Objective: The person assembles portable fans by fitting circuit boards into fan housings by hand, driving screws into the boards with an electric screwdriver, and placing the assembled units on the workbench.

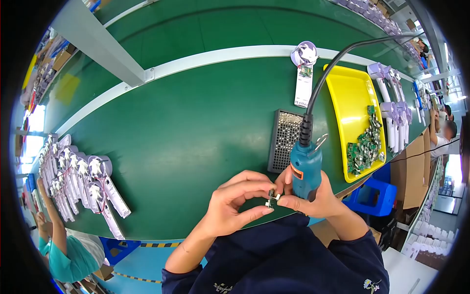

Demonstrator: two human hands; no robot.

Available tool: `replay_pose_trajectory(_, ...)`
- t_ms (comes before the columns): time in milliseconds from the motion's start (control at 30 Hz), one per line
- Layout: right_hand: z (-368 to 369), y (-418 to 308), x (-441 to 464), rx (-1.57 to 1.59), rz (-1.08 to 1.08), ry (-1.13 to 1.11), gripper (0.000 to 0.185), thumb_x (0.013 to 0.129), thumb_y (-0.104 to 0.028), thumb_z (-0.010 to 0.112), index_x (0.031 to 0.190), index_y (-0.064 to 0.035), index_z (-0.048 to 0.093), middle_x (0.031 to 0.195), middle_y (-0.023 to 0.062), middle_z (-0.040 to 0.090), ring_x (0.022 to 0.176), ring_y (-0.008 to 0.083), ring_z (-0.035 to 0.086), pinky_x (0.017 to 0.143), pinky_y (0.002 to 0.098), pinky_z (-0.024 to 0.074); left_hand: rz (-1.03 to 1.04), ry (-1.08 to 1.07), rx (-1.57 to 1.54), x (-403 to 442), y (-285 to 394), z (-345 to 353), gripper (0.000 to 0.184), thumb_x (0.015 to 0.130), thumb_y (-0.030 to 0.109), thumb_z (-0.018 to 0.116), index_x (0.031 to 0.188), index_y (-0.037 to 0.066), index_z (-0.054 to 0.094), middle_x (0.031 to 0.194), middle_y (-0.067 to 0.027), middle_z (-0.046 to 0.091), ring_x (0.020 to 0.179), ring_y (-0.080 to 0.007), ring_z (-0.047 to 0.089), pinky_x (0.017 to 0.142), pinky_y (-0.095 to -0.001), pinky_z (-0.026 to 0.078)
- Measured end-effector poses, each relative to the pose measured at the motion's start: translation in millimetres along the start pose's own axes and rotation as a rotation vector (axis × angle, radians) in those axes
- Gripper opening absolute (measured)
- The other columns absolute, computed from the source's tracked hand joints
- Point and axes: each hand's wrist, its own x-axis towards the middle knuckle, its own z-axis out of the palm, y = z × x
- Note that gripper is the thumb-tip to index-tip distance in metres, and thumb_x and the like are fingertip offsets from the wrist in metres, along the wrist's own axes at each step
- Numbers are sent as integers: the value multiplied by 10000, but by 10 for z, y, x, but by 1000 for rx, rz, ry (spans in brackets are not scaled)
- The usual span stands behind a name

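Between the fingertips of my left hand is a small green circuit board with white connectors. My right hand is wrapped around a teal electric screwdriver, its black cable leading up and away. The right thumb and a fingertip also reach the edge of the board, so both hands meet at it. The screwdriver's tip is hidden by the hand. Just beyond the hands lies a dark tray of small metal screws.
A yellow tray at right holds a heap of circuit boards. White fan housings crowd the left side; one unit lies at the back rail, others at right. A person in teal sits at left.
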Motion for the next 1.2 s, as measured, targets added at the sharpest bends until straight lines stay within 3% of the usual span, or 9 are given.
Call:
replay_pose_trajectory(267,-26,91,-2,37,-2,11,411,854,-37,776,1149,-52,490,996,80,649,774,63,566,653,219,465,-1,23,47,13,2,14,428,786,-166,714,1197,-127,599,1218,-201,534,1077,-257,621,968,-384,543)
replay_pose_trajectory(433,-37,172,-15,18,-75,-5,505,849,-12,770,1263,-40,481,1027,107,652,754,60,557,642,219,459,0,28,60,-1,-30,10,424,787,-162,715,1194,-126,600,1213,-200,536,1082,-260,620,967,-382,538)
replay_pose_trajectory(533,-60,81,-41,71,0,37,547,841,8,769,1296,-40,469,1068,122,658,745,58,561,641,211,458,39,25,112,4,-13,-14,434,803,-128,725,1219,-61,621,1248,-163,556,1073,-237,636,936,-360,556)
replay_pose_trajectory(700,52,-52,-103,-38,-102,232,599,789,0,820,1272,-51,470,1083,134,669,625,35,551,515,200,434,161,150,617,10,126,-44,411,730,-60,794,1121,-8,678,1106,-140,674,944,-253,683,828,-346,566)
replay_pose_trajectory(867,344,-122,-29,-211,73,225,475,810,-20,806,1193,-20,524,935,71,704,636,40,578,534,207,436,223,164,878,9,284,54,412,709,-38,812,1098,-1,682,1055,-125,696,921,-286,684,793,-359,559)
replay_pose_trajectory(933,365,57,10,-76,-121,296,423,833,-16,779,1177,-31,533,944,77,706,661,63,597,559,213,450,235,188,912,-25,323,51,416,705,-35,818,1096,-3,682,1042,-123,703,922,-291,683,789,-360,555)
replay_pose_trajectory(1000,338,-29,-29,76,87,261,390,856,9,746,1166,-45,515,933,83,698,634,87,589,539,228,453,233,224,823,-69,363,25,436,684,-21,844,1089,-10,684,1011,-125,713,923,-297,683,785,-375,550)
replay_pose_trajectory(1067,343,-49,-17,551,319,253,369,877,27,718,1154,-55,488,915,84,676,576,92,552,497,251,445,314,249,784,-126,275,6,447,673,-13,857,1087,-10,687,1007,-126,715,927,-300,681,791,-384,549)
replay_pose_trajectory(1200,395,129,-24,716,379,122,324,928,-23,678,1164,-71,462,864,52,600,540,86,513,474,263,433,436,278,681,-166,142,15,489,654,7,884,1091,-43,669,980,-144,722,903,-299,688,790,-392,557)
